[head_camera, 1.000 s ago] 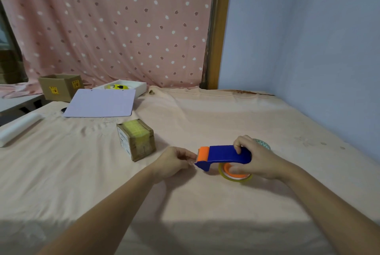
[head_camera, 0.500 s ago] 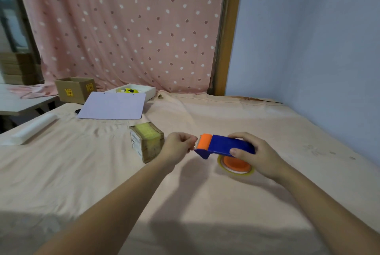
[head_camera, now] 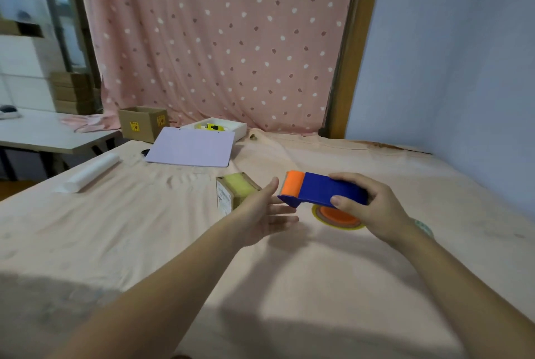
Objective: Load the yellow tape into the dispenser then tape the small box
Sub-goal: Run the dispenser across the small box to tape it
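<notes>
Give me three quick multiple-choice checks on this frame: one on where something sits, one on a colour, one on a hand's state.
1. Where is the small box?
A. Just behind the open left hand
B. Inside the white tray
C. On the side table

2. What colour is the dispenser's roller?
A. Green
B. Orange
C. White

3. What is the right hand doing?
A. Lying flat on the cloth
B. Holding the white roll
C. Gripping the dispenser body

Answers:
1. A, the box stands on the cloth just beyond the left hand.
2. B, the front roller is orange against the blue body.
3. C, the fingers and thumb wrap around the blue body.
</notes>
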The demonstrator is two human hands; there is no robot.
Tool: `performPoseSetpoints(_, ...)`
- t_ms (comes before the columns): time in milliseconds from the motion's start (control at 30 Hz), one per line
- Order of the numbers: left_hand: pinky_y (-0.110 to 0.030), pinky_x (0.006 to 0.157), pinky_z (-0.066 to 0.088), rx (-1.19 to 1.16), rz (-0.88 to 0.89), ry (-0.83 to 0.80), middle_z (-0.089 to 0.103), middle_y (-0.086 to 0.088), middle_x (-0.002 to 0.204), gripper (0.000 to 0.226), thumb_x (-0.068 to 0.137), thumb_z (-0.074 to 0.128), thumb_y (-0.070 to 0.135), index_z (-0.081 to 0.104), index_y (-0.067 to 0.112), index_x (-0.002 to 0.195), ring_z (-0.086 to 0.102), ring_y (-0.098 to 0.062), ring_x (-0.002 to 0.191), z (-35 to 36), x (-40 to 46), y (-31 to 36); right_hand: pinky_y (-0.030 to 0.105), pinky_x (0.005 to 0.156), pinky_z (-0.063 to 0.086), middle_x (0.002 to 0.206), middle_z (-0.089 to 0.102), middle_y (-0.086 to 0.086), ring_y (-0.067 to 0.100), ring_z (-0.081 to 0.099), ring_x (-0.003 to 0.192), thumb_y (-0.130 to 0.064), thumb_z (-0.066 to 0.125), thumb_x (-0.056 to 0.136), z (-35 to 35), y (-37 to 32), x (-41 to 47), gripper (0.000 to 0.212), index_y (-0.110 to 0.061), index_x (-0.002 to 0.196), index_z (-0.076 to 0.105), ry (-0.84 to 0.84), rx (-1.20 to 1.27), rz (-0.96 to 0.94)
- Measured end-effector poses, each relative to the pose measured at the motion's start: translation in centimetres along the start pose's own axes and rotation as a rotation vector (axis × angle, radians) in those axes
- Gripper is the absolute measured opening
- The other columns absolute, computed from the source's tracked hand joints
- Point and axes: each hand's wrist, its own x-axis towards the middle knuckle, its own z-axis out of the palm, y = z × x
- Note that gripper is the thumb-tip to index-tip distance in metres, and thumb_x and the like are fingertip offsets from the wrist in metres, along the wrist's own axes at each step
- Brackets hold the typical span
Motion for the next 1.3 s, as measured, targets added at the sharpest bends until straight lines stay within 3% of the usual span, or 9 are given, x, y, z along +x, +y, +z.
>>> performPoseSetpoints(167, -0.029, 0.064, 0.062, 0.035, 0.171, 0.084, 0.075, -0.017, 0.089, 0.026, 0.098, 0.053, 0.018, 0.072, 0.001, 0.101, 0.073, -0.023, 0.071, 1.0, 0.1, 0.6, 0.019, 0.089, 0.054, 0.116, 0.070, -0.029, 0.001, 0.066, 0.111, -0.023, 0.082, 0.086, 0.1, -0.6, 0.3, 0.037, -0.040, 0.118, 0.071, -0.026, -0.010, -0.003)
performPoseSetpoints(300, -0.028, 0.059, 0.060, 0.183, 0.324, 0.185, 0.072, -0.022, 0.082, 0.024, 0.096, 0.063, 0.022, 0.070, 0.003, 0.084, 0.067, -0.020, 0.060, 0.1, -0.3, 2.4, 0.023, 0.093, 0.052, 0.115, 0.070, -0.031, -0.001, 0.065, 0.111, -0.025, 0.082, 0.085, 0.5, -1.4, 1.1, 0.038, -0.038, 0.120, 0.071, -0.014, -0.031, -0.010)
performPoseSetpoints(433, -0.026, 0.055, 0.060, 0.394, 0.399, 0.293, 0.077, -0.025, 0.088, 0.028, 0.094, 0.065, 0.024, 0.075, -0.003, 0.092, 0.067, -0.017, 0.056, -1.9, -0.7, 5.7, 0.023, 0.092, 0.054, 0.116, 0.070, -0.028, -0.004, 0.064, 0.109, -0.036, 0.082, 0.083, 2.3, -2.8, 2.6, 0.040, -0.038, 0.122, 0.071, 0.006, -0.019, -0.014)
performPoseSetpoints(600, -0.022, 0.047, 0.050, 0.620, 0.356, 0.342, 0.071, -0.019, 0.079, 0.034, 0.096, 0.066, 0.025, 0.075, -0.007, 0.093, 0.057, -0.013, 0.047, -5.8, 0.3, 9.5, 0.030, 0.093, 0.057, 0.121, 0.071, -0.018, 0.006, 0.067, 0.110, -0.050, 0.082, 0.078, 6.0, -3.9, 4.6, 0.048, -0.035, 0.123, 0.072, 0.029, -0.028, -0.012)
performPoseSetpoints(733, -0.025, 0.050, 0.043, 0.672, 0.327, 0.366, 0.062, -0.017, 0.074, 0.031, 0.092, 0.069, 0.020, 0.073, -0.011, 0.092, 0.048, -0.016, 0.049, -8.1, 1.7, 11.7, 0.033, 0.091, 0.059, 0.116, 0.072, -0.018, 0.007, 0.068, 0.106, -0.046, 0.082, 0.081, 8.5, -4.8, 6.3, 0.041, -0.034, 0.120, 0.073, 0.056, -0.039, 0.001)
performPoseSetpoints(867, -0.024, 0.051, 0.038, 0.668, 0.296, 0.422, 0.058, -0.006, 0.062, 0.022, 0.090, 0.075, 0.020, 0.075, -0.002, 0.090, 0.044, -0.016, 0.051, -10.5, 2.8, 14.0, 0.033, 0.083, 0.060, 0.110, 0.074, -0.016, 0.009, 0.069, 0.099, -0.045, 0.081, 0.082, 8.9, -5.0, 7.7, 0.032, -0.036, 0.112, 0.075, 0.075, -0.043, 0.033)
performPoseSetpoints(1033, -0.024, 0.049, 0.037, 0.702, 0.137, 0.305, 0.054, -0.003, 0.057, 0.021, 0.088, 0.077, 0.019, 0.077, -0.001, 0.094, 0.043, -0.014, 0.050, -12.4, 5.0, 14.0, 0.032, 0.079, 0.059, 0.108, 0.077, -0.012, 0.012, 0.072, 0.097, -0.050, 0.081, 0.079, 9.2, -3.8, 7.8, 0.031, -0.039, 0.107, 0.076, 0.024, -0.006, 0.118)
performPoseSetpoints(1200, -0.026, 0.051, 0.037, 0.758, 0.141, 0.278, 0.053, -0.005, 0.063, 0.022, 0.088, 0.075, 0.025, 0.079, 0.003, 0.086, 0.042, -0.018, 0.056, -13.2, 7.8, 12.6, 0.027, 0.077, 0.058, 0.110, 0.074, -0.016, 0.008, 0.070, 0.098, -0.049, 0.082, 0.080, 10.6, -3.2, 8.0, 0.032, -0.040, 0.108, 0.074, -0.003, -0.017, 0.176)
performPoseSetpoints(1300, -0.026, 0.051, 0.036, 0.806, 0.165, 0.294, 0.052, -0.003, 0.060, 0.022, 0.088, 0.074, 0.026, 0.079, 0.005, 0.083, 0.042, -0.018, 0.055, -13.7, 8.7, 12.0, 0.031, 0.077, 0.060, 0.111, 0.074, -0.013, 0.012, 0.071, 0.099, -0.053, 0.084, 0.077, 11.4, -2.8, 8.1, 0.036, -0.039, 0.108, 0.072, -0.016, 0.016, 0.216)
